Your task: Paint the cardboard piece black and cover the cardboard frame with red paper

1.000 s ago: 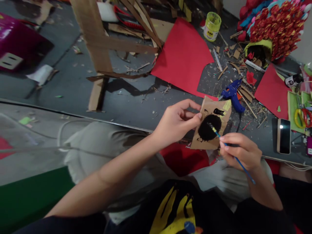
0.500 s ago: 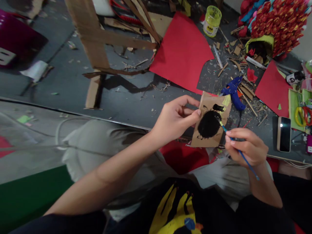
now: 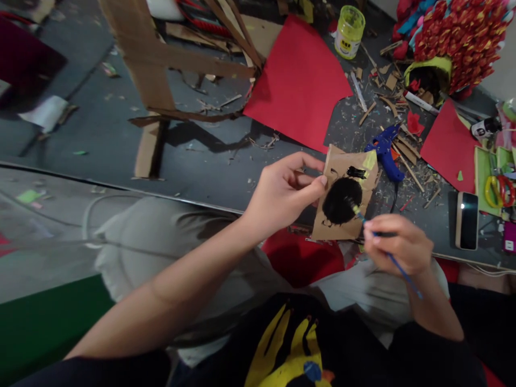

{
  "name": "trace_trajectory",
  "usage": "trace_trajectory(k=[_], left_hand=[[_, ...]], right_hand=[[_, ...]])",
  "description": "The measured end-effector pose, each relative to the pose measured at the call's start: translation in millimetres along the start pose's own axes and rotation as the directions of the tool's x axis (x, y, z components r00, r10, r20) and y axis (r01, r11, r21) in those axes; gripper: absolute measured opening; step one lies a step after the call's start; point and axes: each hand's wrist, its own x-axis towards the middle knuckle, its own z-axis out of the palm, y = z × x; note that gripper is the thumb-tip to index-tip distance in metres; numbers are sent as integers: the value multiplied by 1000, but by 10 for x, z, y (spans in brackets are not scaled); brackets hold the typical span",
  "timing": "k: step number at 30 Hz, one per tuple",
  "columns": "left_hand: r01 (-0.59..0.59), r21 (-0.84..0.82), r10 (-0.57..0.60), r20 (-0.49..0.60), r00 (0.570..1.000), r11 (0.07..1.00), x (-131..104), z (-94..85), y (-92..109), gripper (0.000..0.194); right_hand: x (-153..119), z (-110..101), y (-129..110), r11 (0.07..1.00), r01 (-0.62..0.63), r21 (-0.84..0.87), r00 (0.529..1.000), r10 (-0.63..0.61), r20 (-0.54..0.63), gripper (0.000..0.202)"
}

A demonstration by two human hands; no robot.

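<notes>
My left hand [image 3: 288, 188] pinches the left edge of a small piece of brown cardboard [image 3: 336, 159] between thumb and fingers, holding it over the table's front edge. On the cardboard is a large round patch of black paint [image 3: 342, 200], with a short thick black stroke above it and a yellow-green smear at its upper right corner. In my right hand [image 3: 399, 244] is a thin blue paintbrush [image 3: 395, 262], gripped near its bristles. The brush tip lies over the right part of the black patch.
A blue glue gun [image 3: 385, 153] lies just behind the cardboard. Red sheets [image 3: 298, 80], a yellow paint jar [image 3: 349, 32], a cardboard frame [image 3: 151, 70] and many scraps cover the dark table [image 3: 209, 183]. To the right are a phone [image 3: 466, 220] and scissors [image 3: 500, 191].
The brush tip has moved left and inward across the black patch, my right hand following. My left hand and the cardboard have shifted slightly left in view, along with the whole scene.
</notes>
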Motion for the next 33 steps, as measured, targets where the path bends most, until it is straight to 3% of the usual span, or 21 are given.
trace_trajectory(k=[2, 6, 10, 13, 16, 20, 23, 27, 30, 33], left_hand=[[-1, -3, 1, -9, 1000, 1000, 2, -4, 2, 11], [-2, -11, 2, -8, 1000, 1000, 9, -13, 4, 12], [-6, 9, 6, -26, 1000, 1000, 14, -23, 3, 12], [-5, 3, 5, -32, 999, 1000, 13, -27, 0, 12], [-1, 5, 2, -32, 999, 1000, 13, -29, 4, 12], [-4, 1, 4, -42, 999, 1000, 15, -32, 25, 9], [-3, 10, 4, -51, 999, 1000, 16, -33, 36, 8], [-13, 5, 13, -61, 998, 1000, 17, -39, 35, 7], [-30, -4, 30, -63, 998, 1000, 24, -44, 27, 7], [-54, -28, 52, -68, 996, 998, 39, -44, 11, 7]], right_hand=[[-5, -4, 5, 999, 1, 35, 998, -3, 63, 18], [2, -18, 6, 1000, 23, -21, 998, -24, -52, 24], [25, -29, -16, 1000, 18, 12, 998, -19, 63, 22], [24, -37, -27, 999, 27, -42, 999, -27, -19, 23], [7, -37, -35, 1000, 16, 2, 996, -16, 82, 21], [-11, -36, -27, 999, 32, -40, 999, -32, 0, 22], [-26, -31, -20, 1000, 22, 2, 997, -22, 69, 20], [-45, -27, -30, 1000, 12, -27, 1000, -13, -27, 21], [-49, -30, -47, 1000, 13, 9, 999, -13, 48, 21], [-47, -32, -53, 999, 22, -31, 1000, -22, 1, 22]])
